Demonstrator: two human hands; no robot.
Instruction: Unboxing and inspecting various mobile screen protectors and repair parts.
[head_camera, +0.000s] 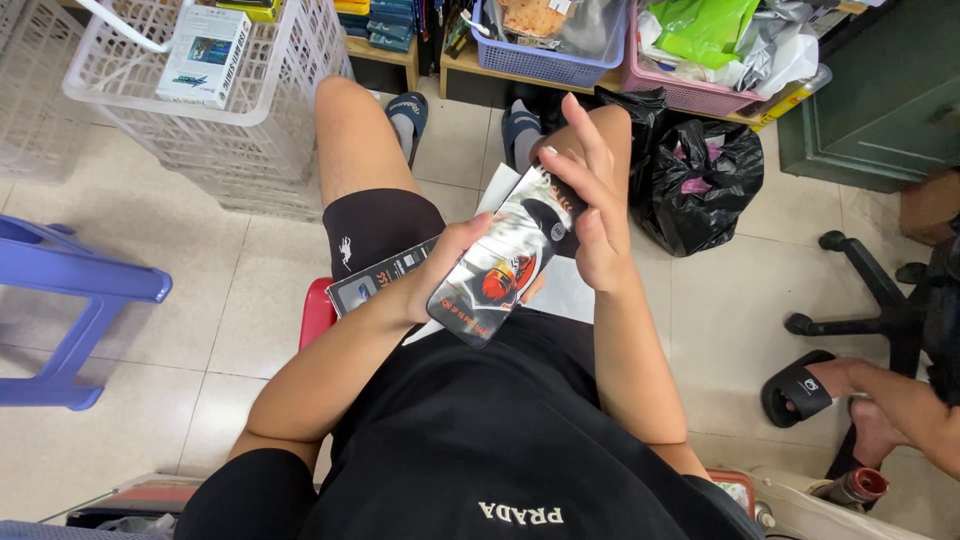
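Observation:
I sit on a red stool (318, 312) and look down at my lap. My left hand (452, 262) holds a glossy flat packet (498, 272) with a red and black picture from underneath, thumb on its left edge. My right hand (590, 205) grips the packet's top end, fingers spread above it. A dark flat box (372, 283) and white sheets (566, 290) lie on my thighs under the packet.
A white plastic basket (250, 120) with a small box stands at the upper left, a blue stool (70, 300) at the left. Black bags (700, 180) lie ahead right. Shelves hold a blue basket (545, 62) and a pink one (690, 92). Another person's foot in a black slipper (800, 392) is at the right.

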